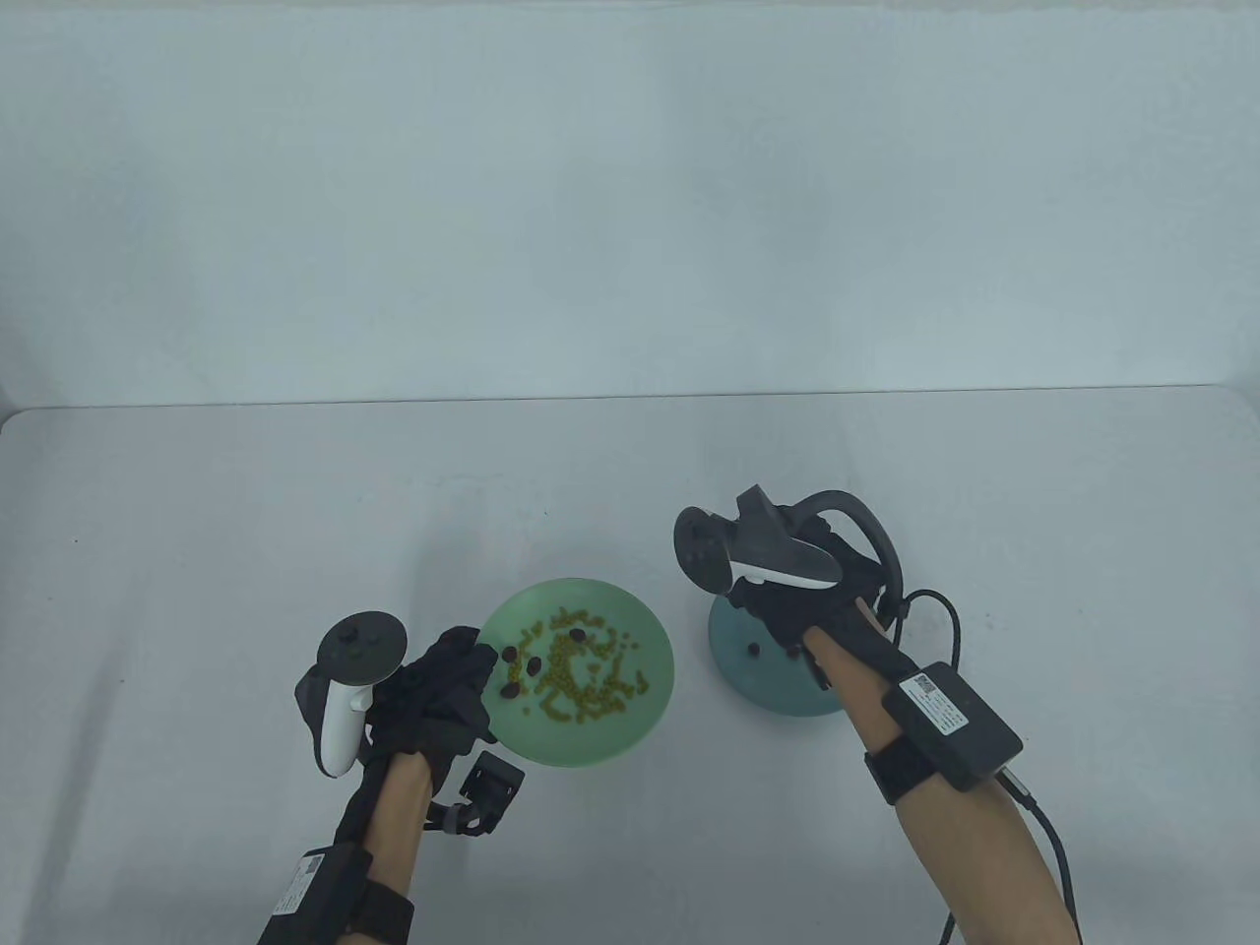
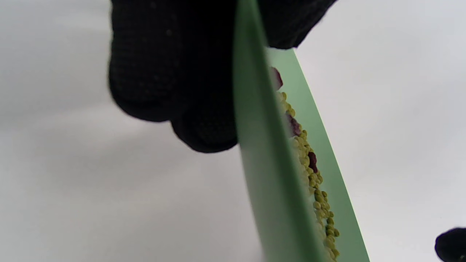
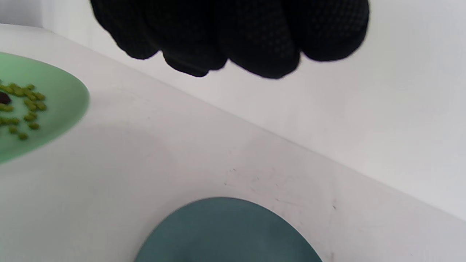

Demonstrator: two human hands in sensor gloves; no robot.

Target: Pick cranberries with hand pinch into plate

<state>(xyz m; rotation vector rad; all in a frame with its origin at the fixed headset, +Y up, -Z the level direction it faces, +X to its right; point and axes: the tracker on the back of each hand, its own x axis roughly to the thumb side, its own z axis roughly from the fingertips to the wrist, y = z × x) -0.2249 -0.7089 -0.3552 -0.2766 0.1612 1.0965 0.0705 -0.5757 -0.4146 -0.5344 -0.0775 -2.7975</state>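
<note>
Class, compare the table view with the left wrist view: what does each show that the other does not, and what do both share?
Only the table view shows the teal plate with a cranberry on it, the right hand above it, and both trackers. Only the left wrist view shows the green plate edge-on, with the left hand's fingers beside its outer rim. Both show the green plate, its yellow-green grains, dark cranberries among them, and the left hand at the plate's edge.

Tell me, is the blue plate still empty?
No. One dark cranberry lies on the blue plate, beside the right hand.
</note>
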